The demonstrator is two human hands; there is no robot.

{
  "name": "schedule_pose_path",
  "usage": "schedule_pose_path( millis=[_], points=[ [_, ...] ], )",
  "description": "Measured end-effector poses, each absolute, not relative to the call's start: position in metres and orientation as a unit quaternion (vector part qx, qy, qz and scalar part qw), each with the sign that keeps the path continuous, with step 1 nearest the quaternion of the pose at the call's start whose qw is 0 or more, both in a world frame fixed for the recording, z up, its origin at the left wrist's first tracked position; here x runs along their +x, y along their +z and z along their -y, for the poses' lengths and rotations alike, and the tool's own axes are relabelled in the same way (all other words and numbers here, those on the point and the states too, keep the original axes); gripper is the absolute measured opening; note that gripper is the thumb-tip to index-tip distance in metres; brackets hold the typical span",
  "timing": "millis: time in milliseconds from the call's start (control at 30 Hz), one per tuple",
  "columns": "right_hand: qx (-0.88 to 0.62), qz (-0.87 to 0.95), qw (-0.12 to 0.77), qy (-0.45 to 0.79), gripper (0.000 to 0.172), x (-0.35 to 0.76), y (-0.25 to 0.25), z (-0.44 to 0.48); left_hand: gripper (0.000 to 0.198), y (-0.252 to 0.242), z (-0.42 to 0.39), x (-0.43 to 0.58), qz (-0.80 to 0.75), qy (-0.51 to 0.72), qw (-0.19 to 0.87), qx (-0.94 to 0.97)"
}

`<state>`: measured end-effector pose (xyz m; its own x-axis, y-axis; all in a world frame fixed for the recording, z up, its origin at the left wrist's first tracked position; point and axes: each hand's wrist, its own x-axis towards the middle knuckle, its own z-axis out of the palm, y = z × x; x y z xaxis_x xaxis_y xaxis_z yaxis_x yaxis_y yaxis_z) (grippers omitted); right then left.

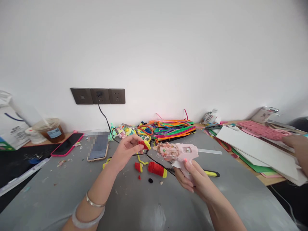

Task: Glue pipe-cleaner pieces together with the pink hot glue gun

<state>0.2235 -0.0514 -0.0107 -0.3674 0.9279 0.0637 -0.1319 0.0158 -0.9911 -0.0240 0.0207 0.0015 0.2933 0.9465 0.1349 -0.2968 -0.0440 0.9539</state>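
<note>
My right hand (192,178) grips a pink glue gun (179,153) by its handle, nozzle pointing left, a clear glue stick poking out of its back. My left hand (126,150) pinches a small red and yellow pipe-cleaner piece (145,145) just in front of the nozzle. Below the hands lie a red pipe-cleaner coil with a yellow end (157,169), a smaller red and yellow piece (138,167) and a tiny black pompom (150,180) on the grey mat (134,205).
A heap of coloured pipe cleaners (174,128) lies behind the hands. Two phones (67,144) (98,147), an iced drink cup (50,129) and a wall socket strip (98,96) with a black cable are at left. White and coloured sheets (255,149) lie right, with another person's hand (298,150).
</note>
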Motion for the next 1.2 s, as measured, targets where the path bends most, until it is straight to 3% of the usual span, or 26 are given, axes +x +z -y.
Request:
schedule_pose_path(
  millis=[1200],
  points=[
    [-0.290, 0.495, 0.451, 0.684, 0.049, 0.2287, -0.0128, 0.0466, 0.026, -0.0083, -0.0220, -0.0249, -0.315, 0.481, 0.588, 0.569]
  ],
)
